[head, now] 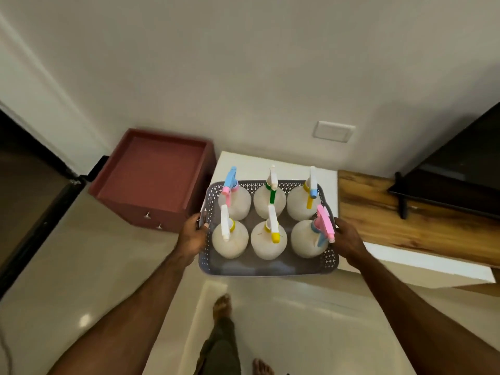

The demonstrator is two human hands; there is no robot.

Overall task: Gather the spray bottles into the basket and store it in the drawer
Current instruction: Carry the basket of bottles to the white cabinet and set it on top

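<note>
Bare feet (221,307) below; both hands carry a grey basket (267,269) of six spray bottles (230,239).
Left hand (192,236) and right hand (347,238) curl over opposite rims, fingertips partly hidden; open red drawer (151,174) lies left; dark screen (457,163) cut off right.

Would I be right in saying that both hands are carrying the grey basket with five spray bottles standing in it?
Not quite: the head view shows six spray bottles in two rows of three, not five. The rest holds: the left hand and right hand grip the sides of the grey basket.
</note>
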